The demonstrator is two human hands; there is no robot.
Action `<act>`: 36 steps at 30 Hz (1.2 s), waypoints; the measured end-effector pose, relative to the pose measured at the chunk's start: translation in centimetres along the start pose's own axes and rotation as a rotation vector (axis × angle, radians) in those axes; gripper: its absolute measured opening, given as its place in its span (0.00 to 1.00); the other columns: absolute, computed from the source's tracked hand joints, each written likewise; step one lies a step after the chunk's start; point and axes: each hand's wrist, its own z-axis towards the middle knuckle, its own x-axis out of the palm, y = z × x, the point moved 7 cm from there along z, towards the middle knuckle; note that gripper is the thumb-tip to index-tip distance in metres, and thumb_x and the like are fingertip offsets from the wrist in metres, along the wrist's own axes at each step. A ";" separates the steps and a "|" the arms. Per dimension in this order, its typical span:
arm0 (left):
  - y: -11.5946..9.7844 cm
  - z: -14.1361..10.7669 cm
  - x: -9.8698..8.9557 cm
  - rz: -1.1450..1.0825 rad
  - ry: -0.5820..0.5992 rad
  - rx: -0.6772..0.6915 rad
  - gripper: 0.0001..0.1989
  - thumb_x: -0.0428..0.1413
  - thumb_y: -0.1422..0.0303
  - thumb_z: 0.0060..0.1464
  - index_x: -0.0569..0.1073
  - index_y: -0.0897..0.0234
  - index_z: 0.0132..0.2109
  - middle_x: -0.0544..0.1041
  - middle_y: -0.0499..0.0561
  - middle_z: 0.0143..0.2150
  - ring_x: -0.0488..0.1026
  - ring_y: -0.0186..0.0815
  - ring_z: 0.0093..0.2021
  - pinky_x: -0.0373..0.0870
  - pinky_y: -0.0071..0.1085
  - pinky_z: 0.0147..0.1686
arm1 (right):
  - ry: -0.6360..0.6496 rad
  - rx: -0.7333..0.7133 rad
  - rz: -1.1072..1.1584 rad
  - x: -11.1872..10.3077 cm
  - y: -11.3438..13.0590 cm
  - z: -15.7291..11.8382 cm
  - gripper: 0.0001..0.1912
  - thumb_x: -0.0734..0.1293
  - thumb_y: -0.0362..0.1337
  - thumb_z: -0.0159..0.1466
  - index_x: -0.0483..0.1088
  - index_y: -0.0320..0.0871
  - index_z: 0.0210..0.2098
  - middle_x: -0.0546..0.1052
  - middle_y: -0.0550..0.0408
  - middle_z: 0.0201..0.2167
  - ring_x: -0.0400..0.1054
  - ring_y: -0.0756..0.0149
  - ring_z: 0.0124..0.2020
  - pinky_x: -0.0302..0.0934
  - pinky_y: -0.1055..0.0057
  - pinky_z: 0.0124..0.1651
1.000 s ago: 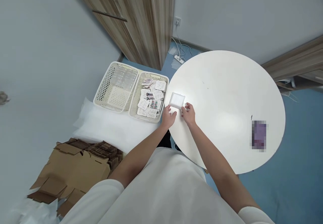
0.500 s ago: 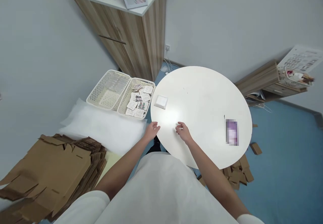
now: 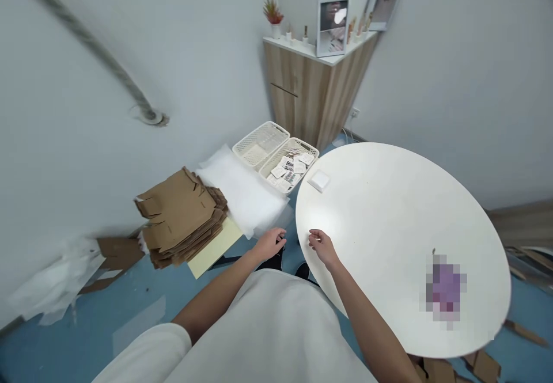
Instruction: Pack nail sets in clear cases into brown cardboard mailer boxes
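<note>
My left hand (image 3: pixel 270 243) hangs in the air just off the table's left edge, fingers apart and holding nothing. Over the near left rim of the round white table (image 3: pixel 389 198) is my right hand (image 3: pixel 322 246), its fingers loosely curled but apart, also with nothing in it. A small stack of white square sheets or pads (image 3: pixel 319 181) lies on the table beyond my right hand. Left of the table, a white basket (image 3: pixel 261 170) holds several printed cards (image 3: pixel 290 170). White foam sheets (image 3: pixel 242 190) lie nearest my left hand.
Flattened brown cardboard boxes (image 3: pixel 181 216) are stacked on the left over a pale yellow board (image 3: pixel 216 249). A second white basket (image 3: pixel 254 141) adjoins the first. A wooden cabinet (image 3: pixel 298 78) stands in the corner. A blurred-out purple item (image 3: pixel 447 288) lies on the table's right.
The view has swung left, so the table and baskets sit further right and the cardboard stack shows whole. My hands remain apart, with nothing in them.
</note>
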 end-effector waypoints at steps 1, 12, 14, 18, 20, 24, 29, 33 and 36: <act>0.4 -0.2 -0.8 0.005 -0.029 -0.005 0.13 0.52 0.64 0.48 0.71 0.59 0.42 0.75 0.52 0.39 0.72 0.38 0.37 0.67 0.33 0.39 | 0.031 -0.016 -0.015 0.7 0.4 0.3 0.17 0.62 0.41 0.51 0.66 0.44 0.40 0.72 0.55 0.32 0.68 0.68 0.28 0.62 0.68 0.33; 6.3 -0.5 -7.7 -0.006 -0.174 -0.072 0.13 0.51 0.65 0.48 0.71 0.60 0.42 0.75 0.49 0.30 0.72 0.36 0.32 0.66 0.30 0.36 | 0.179 -0.117 -0.157 9.0 3.6 5.6 0.18 0.62 0.43 0.52 0.66 0.43 0.40 0.69 0.59 0.23 0.67 0.65 0.28 0.62 0.67 0.33; 7.3 0.0 -9.4 0.044 -0.199 -0.090 0.13 0.50 0.65 0.49 0.70 0.61 0.43 0.75 0.50 0.34 0.72 0.36 0.34 0.66 0.30 0.37 | 0.194 -0.119 -0.184 11.0 4.5 6.5 0.19 0.62 0.44 0.52 0.65 0.42 0.42 0.70 0.57 0.25 0.67 0.65 0.29 0.62 0.67 0.34; 9.2 0.3 -14.1 0.245 -0.381 -0.118 0.14 0.49 0.67 0.51 0.68 0.63 0.45 0.71 0.53 0.44 0.67 0.40 0.46 0.63 0.36 0.45 | 0.266 -0.125 -0.263 15.9 6.6 7.8 0.20 0.61 0.45 0.53 0.66 0.41 0.42 0.71 0.55 0.29 0.67 0.66 0.30 0.61 0.69 0.35; 10.1 0.0 -16.5 0.332 -0.495 -0.144 0.16 0.50 0.67 0.50 0.66 0.62 0.47 0.68 0.54 0.49 0.63 0.43 0.50 0.60 0.39 0.47 | 0.311 -0.148 -0.311 18.8 7.7 8.4 0.19 0.61 0.45 0.53 0.66 0.41 0.42 0.72 0.54 0.30 0.67 0.67 0.30 0.61 0.69 0.34; 11.8 -1.2 -20.0 0.381 -0.633 -0.182 0.20 0.52 0.68 0.49 0.63 0.61 0.50 0.64 0.56 0.51 0.61 0.44 0.52 0.59 0.40 0.48 | 0.408 -0.281 -0.408 25.3 9.8 9.1 0.19 0.63 0.42 0.53 0.66 0.42 0.43 0.71 0.52 0.36 0.66 0.69 0.31 0.62 0.69 0.34; 14.3 -2.9 -22.1 0.351 -0.697 -0.268 0.24 0.52 0.70 0.48 0.58 0.63 0.54 0.62 0.57 0.52 0.60 0.44 0.52 0.58 0.40 0.48 | 0.502 -0.521 -0.552 32.3 11.9 9.0 0.21 0.63 0.37 0.54 0.62 0.44 0.49 0.67 0.49 0.44 0.66 0.68 0.35 0.63 0.67 0.37; 16.9 -3.6 -21.9 0.335 -0.594 -0.383 0.20 0.51 0.68 0.50 0.62 0.64 0.52 0.67 0.57 0.48 0.62 0.44 0.49 0.60 0.39 0.45 | 0.430 -0.602 -0.737 35.0 12.9 9.6 0.21 0.62 0.35 0.55 0.61 0.43 0.49 0.68 0.50 0.41 0.65 0.67 0.35 0.61 0.67 0.40; 17.8 -3.7 -21.5 0.310 -0.523 -0.357 0.18 0.50 0.62 0.51 0.65 0.63 0.48 0.69 0.55 0.45 0.64 0.42 0.47 0.60 0.37 0.45 | 0.353 -0.601 -0.919 35.7 13.3 10.2 0.15 0.62 0.36 0.56 0.64 0.44 0.44 0.70 0.52 0.37 0.65 0.66 0.35 0.59 0.70 0.36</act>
